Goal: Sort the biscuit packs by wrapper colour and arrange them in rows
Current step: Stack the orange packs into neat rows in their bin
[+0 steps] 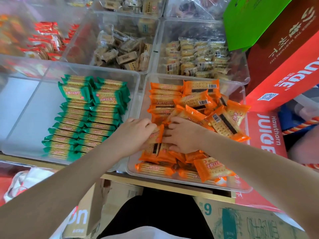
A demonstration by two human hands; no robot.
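Orange packs (156, 135) in both hands' grip

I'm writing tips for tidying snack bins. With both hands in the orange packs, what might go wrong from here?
1. The loose orange packs piled on the right may slide onto the short row behind.
2. The left hand and right hand crowd one pack, so it may crush.

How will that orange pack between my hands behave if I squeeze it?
The orange pack, held by the left hand and right hand, likely stays stiff; its glossy wrapper probably slips. The crackers showing through look brittle, so squeezing may snap them.
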